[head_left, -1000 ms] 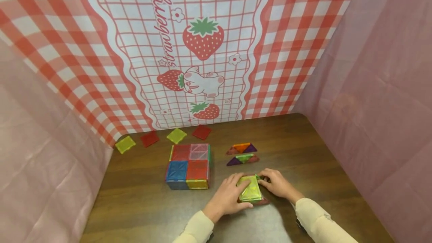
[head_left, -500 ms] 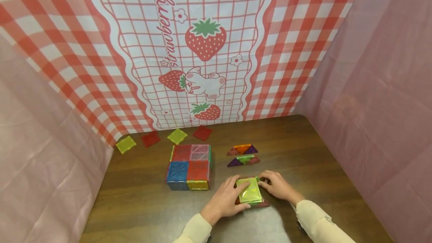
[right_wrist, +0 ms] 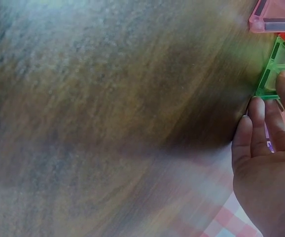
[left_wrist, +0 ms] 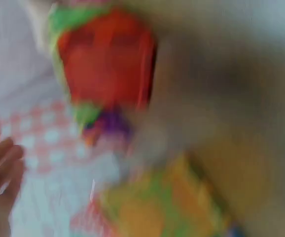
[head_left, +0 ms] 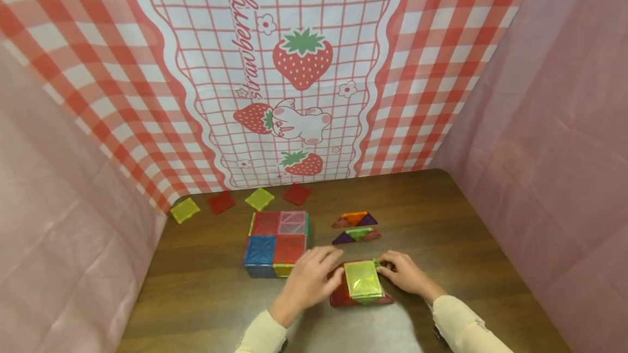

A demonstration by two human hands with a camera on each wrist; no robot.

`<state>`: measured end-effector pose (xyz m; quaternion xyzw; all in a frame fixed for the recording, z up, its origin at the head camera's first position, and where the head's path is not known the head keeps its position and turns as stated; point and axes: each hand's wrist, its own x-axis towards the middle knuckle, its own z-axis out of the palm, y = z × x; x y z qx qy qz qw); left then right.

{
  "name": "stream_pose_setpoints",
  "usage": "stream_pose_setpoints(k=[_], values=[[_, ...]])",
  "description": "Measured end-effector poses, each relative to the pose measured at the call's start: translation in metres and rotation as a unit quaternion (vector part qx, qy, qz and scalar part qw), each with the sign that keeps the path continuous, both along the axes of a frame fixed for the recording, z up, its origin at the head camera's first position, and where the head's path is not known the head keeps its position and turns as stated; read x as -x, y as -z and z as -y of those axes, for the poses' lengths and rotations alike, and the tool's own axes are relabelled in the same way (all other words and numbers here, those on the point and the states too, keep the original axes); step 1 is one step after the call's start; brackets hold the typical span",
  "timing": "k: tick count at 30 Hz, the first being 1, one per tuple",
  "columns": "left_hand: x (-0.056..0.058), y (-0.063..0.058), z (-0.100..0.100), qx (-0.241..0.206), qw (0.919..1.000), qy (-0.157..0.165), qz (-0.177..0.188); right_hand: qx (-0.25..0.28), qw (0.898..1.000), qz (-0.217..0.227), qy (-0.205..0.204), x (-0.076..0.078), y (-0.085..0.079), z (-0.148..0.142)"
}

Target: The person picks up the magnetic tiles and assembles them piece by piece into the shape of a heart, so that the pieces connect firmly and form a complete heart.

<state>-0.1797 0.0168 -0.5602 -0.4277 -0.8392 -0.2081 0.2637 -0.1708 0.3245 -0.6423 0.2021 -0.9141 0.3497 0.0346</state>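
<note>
A small box of magnetic tiles stands near the table's front, with a yellow-green square tile (head_left: pixel 363 279) on top and a red tile (head_left: pixel 340 294) on its left side. My right hand (head_left: pixel 404 272) pinches a green triangular tile (right_wrist: pixel 275 74) at the box's right side, thumb on its face and fingers at its lower edge. A pink triangular tile (right_wrist: pixel 280 17) sticks out beside it. My left hand (head_left: pixel 311 279) is off the box, just to its left, fingers loosely extended and holding nothing. The left wrist view is blurred; a red tile (left_wrist: pixel 105 61) shows there.
Left of the hands stands a larger tile block (head_left: pixel 260 249) in red, pink and blue. Behind the small box lie two rows of triangular tiles, with an orange tile (head_left: pixel 355 218) and a green one (head_left: pixel 360 233). Several loose squares, including a red tile (head_left: pixel 296 194), lie at the back.
My left hand has let go of the small box and moved left, baring its red left side. My right hand has stayed at the box's right side.
</note>
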Motion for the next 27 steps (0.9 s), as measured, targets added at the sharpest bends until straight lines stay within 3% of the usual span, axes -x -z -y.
stream_pose_setpoints(k=[1, 3, 6, 10, 12, 14, 16, 19, 21, 24, 27], values=[[0.01, -0.008, 0.012, -0.037, 0.9982, -0.015, -0.045, 0.002, 1.0, 0.001, -0.001, 0.0, 0.001, 0.0], [0.033, -0.025, 0.039, -0.103, 0.9882, -0.058, -0.097, 0.007, 1.0, -0.001, -0.001, 0.0, 0.002, 0.001], [0.072, -0.048, 0.083, -0.156, 0.9732, -0.135, -0.101, 0.012, 1.0, -0.011, 0.004, -0.002, 0.005, 0.0], [0.118, -0.062, 0.138, -0.133, 0.9634, -0.228, -0.045, 0.017, 1.0, -0.019, 0.006, -0.006, 0.009, -0.001], [0.135, -0.066, 0.159, -0.091, 0.9601, -0.264, 0.012, 0.018, 1.0, -0.021, 0.002, -0.007, 0.01, -0.002], [0.15, -0.069, 0.175, -0.038, 0.9503, -0.296, 0.09, 0.018, 1.0, -0.023, 0.001, -0.008, 0.01, -0.002], [0.16, -0.07, 0.187, 0.027, 0.9288, -0.323, 0.18, 0.018, 1.0, -0.025, 0.002, -0.007, 0.009, -0.002], [0.169, -0.063, 0.203, 0.111, 0.882, -0.348, 0.298, 0.015, 1.0, -0.025, -0.001, -0.005, 0.006, 0.0], [0.169, -0.052, 0.212, 0.144, 0.854, -0.356, 0.351, 0.013, 1.0, -0.017, -0.006, -0.004, 0.006, 0.002], [0.164, -0.031, 0.225, 0.16, 0.8302, -0.357, 0.397, 0.013, 1.0, -0.007, -0.016, -0.004, 0.006, 0.005], [0.153, -0.009, 0.235, 0.165, 0.8145, -0.354, 0.429, 0.02, 1.0, -0.002, -0.024, -0.006, 0.007, 0.009]])
